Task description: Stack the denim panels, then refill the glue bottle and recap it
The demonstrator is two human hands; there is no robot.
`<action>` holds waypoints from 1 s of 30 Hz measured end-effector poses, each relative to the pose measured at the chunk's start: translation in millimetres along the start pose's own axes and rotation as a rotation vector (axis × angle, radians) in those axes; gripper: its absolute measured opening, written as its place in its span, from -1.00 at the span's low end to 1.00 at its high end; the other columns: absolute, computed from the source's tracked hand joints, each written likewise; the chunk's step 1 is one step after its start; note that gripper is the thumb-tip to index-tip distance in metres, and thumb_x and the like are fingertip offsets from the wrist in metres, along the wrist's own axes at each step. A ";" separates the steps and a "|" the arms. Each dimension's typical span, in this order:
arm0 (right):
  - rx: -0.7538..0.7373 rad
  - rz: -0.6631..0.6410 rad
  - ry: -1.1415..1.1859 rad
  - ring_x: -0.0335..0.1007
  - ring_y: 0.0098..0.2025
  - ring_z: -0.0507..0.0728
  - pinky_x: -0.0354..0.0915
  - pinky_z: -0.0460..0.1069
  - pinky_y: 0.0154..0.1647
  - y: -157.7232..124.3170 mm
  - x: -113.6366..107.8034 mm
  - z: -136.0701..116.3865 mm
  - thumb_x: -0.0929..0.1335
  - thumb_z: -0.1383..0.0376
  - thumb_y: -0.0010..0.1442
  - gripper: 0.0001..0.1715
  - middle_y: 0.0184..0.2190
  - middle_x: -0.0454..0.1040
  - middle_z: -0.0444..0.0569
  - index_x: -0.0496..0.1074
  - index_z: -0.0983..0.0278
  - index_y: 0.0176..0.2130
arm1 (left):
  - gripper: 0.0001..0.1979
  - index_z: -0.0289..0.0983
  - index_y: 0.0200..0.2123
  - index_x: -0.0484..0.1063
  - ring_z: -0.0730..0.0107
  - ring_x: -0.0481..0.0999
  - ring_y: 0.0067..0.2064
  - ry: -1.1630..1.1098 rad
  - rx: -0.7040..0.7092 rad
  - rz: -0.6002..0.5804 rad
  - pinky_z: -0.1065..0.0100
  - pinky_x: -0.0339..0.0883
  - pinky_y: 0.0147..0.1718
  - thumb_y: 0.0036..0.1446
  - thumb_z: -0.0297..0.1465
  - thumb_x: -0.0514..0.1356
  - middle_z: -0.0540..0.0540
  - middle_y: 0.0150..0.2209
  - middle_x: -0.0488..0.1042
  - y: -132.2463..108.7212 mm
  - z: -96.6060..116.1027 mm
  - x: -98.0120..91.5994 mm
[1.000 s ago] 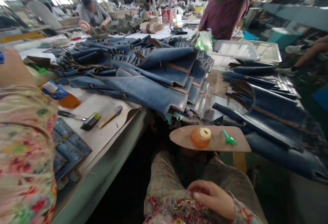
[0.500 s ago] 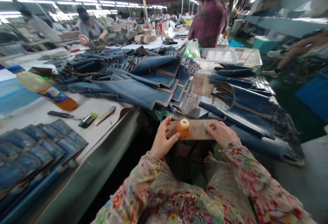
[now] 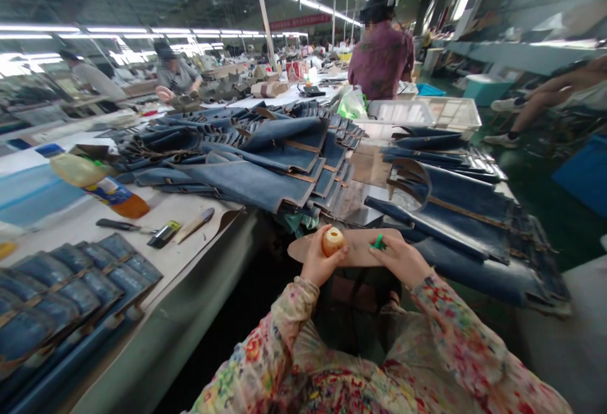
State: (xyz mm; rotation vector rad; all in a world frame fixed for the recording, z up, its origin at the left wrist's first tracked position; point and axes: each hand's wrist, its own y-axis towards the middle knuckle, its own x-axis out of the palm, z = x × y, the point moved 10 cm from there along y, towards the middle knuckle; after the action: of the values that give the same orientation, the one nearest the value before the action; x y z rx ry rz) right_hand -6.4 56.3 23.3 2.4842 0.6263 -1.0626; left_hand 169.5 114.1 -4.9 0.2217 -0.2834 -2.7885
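Observation:
My left hand (image 3: 318,261) wraps round a small round orange bottle (image 3: 333,243) with a pale top that has a dark hole in it. The bottle is at the left part of a flat tan board (image 3: 358,256), which lies in front of me above my lap. On the right, my right hand (image 3: 401,261) pinches a small bright green cap-like piece (image 3: 378,242) between thumb and fingers, just over the board. Whether the bottle rests on the board or is raised off it, I cannot tell.
A heap of blue leather pieces (image 3: 237,174) covers the table ahead; more blue leather (image 3: 474,205) lies at right. On the left are a plastic bottle (image 3: 102,183), a brush (image 3: 164,235), a pointed tool (image 3: 194,224) and strapped blue pieces (image 3: 80,281). A person (image 3: 382,54) stands beyond.
My left hand has closed round the orange bottle, beside which it was open before. The bottle has shifted slightly left. My right hand keeps the green piece, now turned more upright.

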 end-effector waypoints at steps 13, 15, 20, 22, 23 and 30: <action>-0.064 -0.059 0.681 0.40 -0.27 0.12 0.35 0.00 -0.20 54.8 35.8 -74.9 0.32 0.01 0.07 -0.57 -0.35 0.48 -0.02 0.46 0.32 -0.28 | -0.48 -0.27 0.03 0.21 0.22 0.35 0.03 0.067 0.107 -0.042 0.18 0.22 0.06 0.03 -0.27 0.27 -0.18 0.02 0.33 -0.1 15.0 -0.1; -0.143 -0.062 0.565 0.39 -0.25 0.13 0.32 0.01 -0.18 55.0 31.4 -82.6 0.28 0.06 0.13 -0.61 -0.32 0.47 -0.02 0.47 0.31 -0.26 | -0.49 -0.28 0.03 0.21 0.21 0.34 0.05 0.068 0.099 -0.037 0.16 0.20 0.08 0.03 -0.28 0.27 -0.19 0.03 0.32 -0.3 15.6 -0.6; -0.363 -0.015 0.080 0.32 -0.25 0.14 0.25 0.04 -0.18 47.6 22.0 -109.2 0.21 0.17 0.25 -0.68 -0.35 0.43 0.01 0.45 0.29 -0.29 | -0.44 -0.28 0.07 0.19 0.16 0.29 0.11 0.054 0.081 -0.027 0.10 0.15 0.13 0.00 -0.34 0.26 -0.20 0.08 0.29 -1.8 10.7 -2.3; -0.428 0.034 -0.042 0.29 -0.26 0.15 0.23 0.04 -0.20 41.2 21.9 -116.6 0.19 0.19 0.28 -0.68 -0.37 0.40 0.02 0.41 0.30 -0.32 | -0.42 -0.26 0.09 0.18 0.16 0.27 0.13 0.056 0.084 -0.031 0.09 0.12 0.15 -0.02 -0.40 0.25 -0.19 0.09 0.28 -1.9 8.8 -2.1; -0.447 0.069 -0.078 0.28 -0.26 0.15 0.22 0.05 -0.19 38.3 21.6 -118.1 0.18 0.20 0.29 -0.69 -0.36 0.39 0.02 0.39 0.31 -0.33 | -0.42 -0.26 0.09 0.18 0.16 0.26 0.14 0.065 0.087 -0.031 0.09 0.11 0.16 -0.03 -0.43 0.25 -0.18 0.10 0.28 -1.7 8.1 -2.2; -0.400 0.069 0.081 0.29 -0.26 0.11 0.23 0.00 -0.21 36.2 28.5 -105.2 0.19 0.20 0.31 -0.77 -0.34 0.33 -0.03 0.31 0.27 -0.30 | -0.37 -0.32 0.09 0.14 0.15 0.25 0.15 0.099 0.067 -0.032 0.08 0.08 0.17 -0.08 -0.46 0.26 -0.24 0.11 0.26 -0.3 5.8 -0.9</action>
State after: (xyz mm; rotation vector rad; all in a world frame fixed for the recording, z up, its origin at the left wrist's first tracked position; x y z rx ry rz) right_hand 91.6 84.9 76.0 2.1888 0.6946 -0.7304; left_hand 169.2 115.7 0.8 0.3829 -0.3527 -2.7909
